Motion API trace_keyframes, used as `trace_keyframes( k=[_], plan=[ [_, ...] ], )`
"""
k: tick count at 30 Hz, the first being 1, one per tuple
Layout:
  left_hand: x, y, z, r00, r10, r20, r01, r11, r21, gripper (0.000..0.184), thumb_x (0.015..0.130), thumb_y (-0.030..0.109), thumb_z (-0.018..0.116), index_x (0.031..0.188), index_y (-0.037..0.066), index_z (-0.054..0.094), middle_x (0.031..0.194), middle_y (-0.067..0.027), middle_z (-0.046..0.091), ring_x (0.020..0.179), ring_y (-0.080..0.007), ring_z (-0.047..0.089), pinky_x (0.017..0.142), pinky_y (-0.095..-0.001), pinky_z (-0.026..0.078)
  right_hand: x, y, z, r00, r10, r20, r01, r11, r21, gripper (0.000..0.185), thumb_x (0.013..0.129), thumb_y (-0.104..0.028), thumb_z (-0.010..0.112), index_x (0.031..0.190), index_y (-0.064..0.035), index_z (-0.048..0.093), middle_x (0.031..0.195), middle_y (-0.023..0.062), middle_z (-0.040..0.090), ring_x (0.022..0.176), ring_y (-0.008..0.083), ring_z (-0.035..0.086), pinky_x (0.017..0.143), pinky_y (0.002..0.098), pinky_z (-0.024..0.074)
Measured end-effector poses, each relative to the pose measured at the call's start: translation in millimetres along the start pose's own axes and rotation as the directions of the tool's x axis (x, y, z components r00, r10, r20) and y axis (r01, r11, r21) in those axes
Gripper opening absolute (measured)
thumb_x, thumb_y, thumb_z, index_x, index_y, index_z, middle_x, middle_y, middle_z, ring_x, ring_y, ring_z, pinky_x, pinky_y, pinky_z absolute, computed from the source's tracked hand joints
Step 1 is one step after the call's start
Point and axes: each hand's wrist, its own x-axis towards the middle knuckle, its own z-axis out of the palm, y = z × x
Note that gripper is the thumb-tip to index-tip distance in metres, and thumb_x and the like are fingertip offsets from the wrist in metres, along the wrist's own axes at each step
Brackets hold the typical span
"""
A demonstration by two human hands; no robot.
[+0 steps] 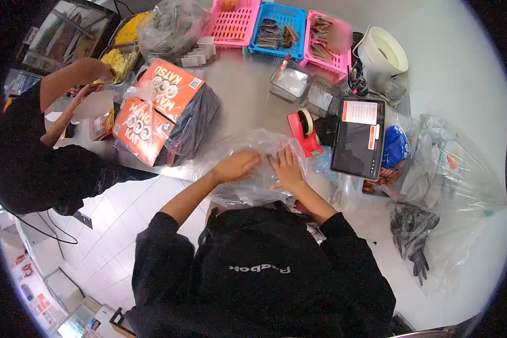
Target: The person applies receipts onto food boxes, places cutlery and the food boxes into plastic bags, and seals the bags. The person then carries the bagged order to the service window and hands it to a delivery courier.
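A clear plastic bag [234, 147] lies crumpled on the steel counter in front of my body. My left hand [239, 166] is on the bag, its fingers drawn together on the thin plastic. To its right, my right hand [287, 168] lies over the bag with its fingers spread. Just beyond the right hand stands a red tape dispenser [304, 132] with a roll of tape. Orange printed food boxes [160, 98], wrapped in a plastic bag, sit at the left.
A co-worker's hand [98, 69] reaches to a tray of yellow food [118, 63]. At the back stand pink [231, 35] and blue baskets [276, 49] of packets. A tablet [357, 141] leans at the right, near a large clear bag [450, 169] and a black glove [419, 267].
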Motion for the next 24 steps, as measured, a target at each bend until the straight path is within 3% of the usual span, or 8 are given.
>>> trace_keyframes(
  k=[5, 8, 11, 14, 17, 19, 21, 24],
  plan=[
    [-22.7, 17.0, -6.7, 0.967, -0.252, 0.042, 0.233, 0.937, 0.259, 0.078, 0.079, 0.056, 0.052, 0.139, 0.011, 0.029, 0.145, -0.0105, 0.027, 0.130, -0.0324, 0.031, 0.101, -0.0551, 0.030, 26.1, 30.8, 26.6, 0.939, -0.005, -0.344, 0.077, 0.978, 0.196, 0.103, 0.060, -0.044, 0.076, 0.142, -0.0158, 0.022, 0.143, 0.0246, 0.021, 0.130, 0.0416, 0.026, 0.105, 0.0471, 0.0256],
    [-21.6, 23.0, -38.2, 0.885, -0.459, 0.076, 0.431, 0.870, 0.239, 0.099, 0.062, 0.068, 0.062, 0.140, 0.019, 0.027, 0.149, -0.0087, 0.016, 0.130, -0.0408, 0.027, 0.097, -0.0572, 0.033, 24.1, 27.7, 38.0, 0.939, -0.132, -0.319, 0.085, 0.984, -0.157, 0.095, 0.063, -0.038, 0.074, 0.140, -0.0124, 0.025, 0.139, 0.0238, 0.029, 0.126, 0.0395, 0.034, 0.104, 0.0448, 0.0299],
    [-26.4, 11.3, -34.5, 0.853, -0.477, 0.213, 0.491, 0.871, -0.018, 0.103, 0.059, 0.065, 0.066, 0.142, 0.023, 0.022, 0.150, -0.0102, 0.010, 0.132, -0.0423, 0.021, 0.099, -0.0595, 0.029, 1.1, 33.2, -0.5, 0.989, -0.146, -0.014, 0.146, 0.972, 0.182, 0.086, 0.069, -0.031, 0.071, 0.140, -0.0119, 0.027, 0.139, 0.0219, 0.029, 0.127, 0.0399, 0.031, 0.101, 0.0431, 0.0341],
    [-21.1, 22.5, -41.1, 0.912, -0.408, 0.038, 0.378, 0.874, 0.306, 0.087, 0.066, 0.051, 0.070, 0.137, 0.019, 0.032, 0.143, -0.0148, 0.028, 0.122, -0.0397, 0.040, 0.093, -0.0548, 0.038, 6.7, 26.7, -18.4, 0.988, -0.120, -0.097, 0.128, 0.989, 0.079, 0.062, 0.076, -0.025, 0.066, 0.130, -0.0078, 0.042, 0.126, 0.0217, 0.047, 0.113, 0.0345, 0.050, 0.091, 0.0393, 0.0440],
    [-20.4, 37.3, -45.4, 0.909, -0.361, -0.207, 0.350, 0.932, -0.089, 0.062, 0.074, 0.032, 0.069, 0.127, 0.012, 0.045, 0.123, -0.0140, 0.052, 0.105, -0.0365, 0.054, 0.086, -0.0462, 0.045, 32.3, -10.6, -101.9, 0.947, 0.028, 0.321, -0.071, 0.990, 0.124, 0.039, 0.077, -0.019, 0.065, 0.113, -0.0082, 0.057, 0.108, 0.0180, 0.058, 0.096, 0.0340, 0.059, 0.081, 0.0407, 0.0485],
    [-26.0, 85.1, -96.5, 0.876, -0.234, -0.421, 0.261, 0.965, 0.008, 0.040, 0.078, 0.019, 0.065, 0.114, 0.008, 0.053, 0.097, -0.0103, 0.060, 0.088, -0.0308, 0.058, 0.075, -0.0385, 0.048, 41.3, -43.7, -158.5, 0.962, -0.041, -0.271, 0.139, 0.924, 0.356, 0.027, 0.078, -0.021, 0.066, 0.097, -0.0029, 0.062, 0.085, 0.0180, 0.061, 0.072, 0.0334, 0.062, 0.065, 0.0437, 0.0484],
    [-54.1, 110.1, -117.0, 0.811, -0.134, -0.570, 0.229, 0.968, 0.098, 0.036, 0.078, 0.018, 0.065, 0.111, 0.007, 0.055, 0.092, -0.0110, 0.058, 0.083, -0.0280, 0.057, 0.070, -0.0363, 0.046, 59.3, -89.1, -223.3, 0.767, 0.020, -0.641, 0.451, 0.694, 0.561, 0.027, 0.081, -0.023, 0.061, 0.101, -0.0044, 0.061, 0.089, 0.0164, 0.058, 0.072, 0.0316, 0.061, 0.064, 0.0424, 0.0469],
    [-118.7, 111.8, -110.7, 0.445, -0.160, -0.881, 0.482, 0.872, 0.085, 0.039, 0.079, 0.018, 0.064, 0.112, 0.004, 0.048, 0.096, -0.0129, 0.052, 0.082, -0.0222, 0.053, 0.068, -0.0321, 0.043, 114.5, -144.0, -263.8, 0.648, -0.041, -0.760, 0.520, 0.753, 0.403, 0.029, 0.077, -0.022, 0.064, 0.102, -0.0074, 0.059, 0.099, 0.0118, 0.055, 0.084, 0.0308, 0.059, 0.073, 0.0410, 0.0484]
  ],
)
